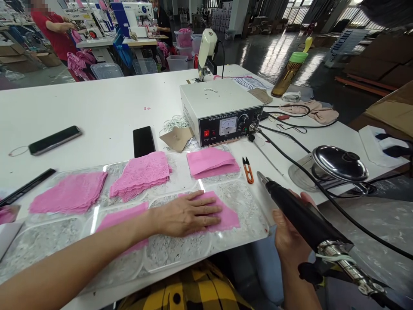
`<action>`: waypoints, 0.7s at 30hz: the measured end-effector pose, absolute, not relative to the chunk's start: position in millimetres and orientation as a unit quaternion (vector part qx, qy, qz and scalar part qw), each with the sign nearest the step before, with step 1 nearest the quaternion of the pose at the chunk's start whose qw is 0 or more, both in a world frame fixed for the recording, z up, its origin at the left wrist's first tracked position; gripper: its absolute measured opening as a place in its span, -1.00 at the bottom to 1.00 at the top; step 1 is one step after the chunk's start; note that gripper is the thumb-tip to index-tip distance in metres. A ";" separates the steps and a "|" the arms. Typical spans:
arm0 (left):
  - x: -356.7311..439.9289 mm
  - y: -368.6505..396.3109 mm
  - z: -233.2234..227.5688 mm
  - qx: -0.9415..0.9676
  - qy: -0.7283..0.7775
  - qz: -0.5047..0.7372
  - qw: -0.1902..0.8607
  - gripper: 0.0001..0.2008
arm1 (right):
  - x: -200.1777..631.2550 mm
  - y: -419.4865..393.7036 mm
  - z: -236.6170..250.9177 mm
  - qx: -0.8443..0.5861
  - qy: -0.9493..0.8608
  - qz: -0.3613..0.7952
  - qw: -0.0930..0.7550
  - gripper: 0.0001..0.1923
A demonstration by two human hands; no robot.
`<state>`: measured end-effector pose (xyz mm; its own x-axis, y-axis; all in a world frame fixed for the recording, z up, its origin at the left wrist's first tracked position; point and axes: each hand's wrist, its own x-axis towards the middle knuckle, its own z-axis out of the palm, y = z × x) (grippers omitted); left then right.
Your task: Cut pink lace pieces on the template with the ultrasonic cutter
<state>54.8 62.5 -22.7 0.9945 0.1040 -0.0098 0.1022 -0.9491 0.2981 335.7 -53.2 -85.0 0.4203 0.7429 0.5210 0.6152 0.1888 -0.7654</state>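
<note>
My left hand (189,214) lies flat, fingers spread, on a pink fabric piece (229,217) on the clear mat (248,202) at the table's near edge. My right hand (290,239) grips a black welding handpiece (300,213), its metal tip pointing up-left, clear of the fabric. Its cable runs back to the white control box (222,110). Stacks of pink lace (142,174) and pink squares (211,162) lie beyond my left hand. Another pink stack (69,191) sits at the left.
Orange thread snips (247,169) lie by the handpiece tip. Two phones (143,141) (54,140) rest on the white table (106,107). A steel lid (340,162) sits at the right, a bottle (290,73) farther back. People work at sewing machines behind.
</note>
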 end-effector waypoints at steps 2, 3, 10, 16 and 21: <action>54.9 62.0 -22.5 0.987 0.055 -0.003 0.149 -0.59 | 328.0 -42.8 -78.9 -0.620 -0.479 0.051 0.619 -0.31; 55.1 61.8 -22.4 0.987 0.056 -0.006 0.149 -0.59 | 324.8 -37.8 -77.1 -0.606 -0.451 0.050 0.653 -0.30; 55.6 61.7 -23.2 0.987 0.054 -0.007 0.148 -0.59 | 325.7 -10.1 -73.7 -0.532 -0.396 0.019 0.748 -0.52; 54.7 60.3 -29.1 0.986 0.054 0.032 0.153 -0.60 | 362.1 -26.2 -50.1 -0.452 -0.290 0.114 0.836 -0.57; 55.3 60.0 -31.7 0.984 0.057 0.017 0.168 -0.59 | 355.5 -48.3 -18.3 -0.384 -0.234 0.225 0.864 -0.60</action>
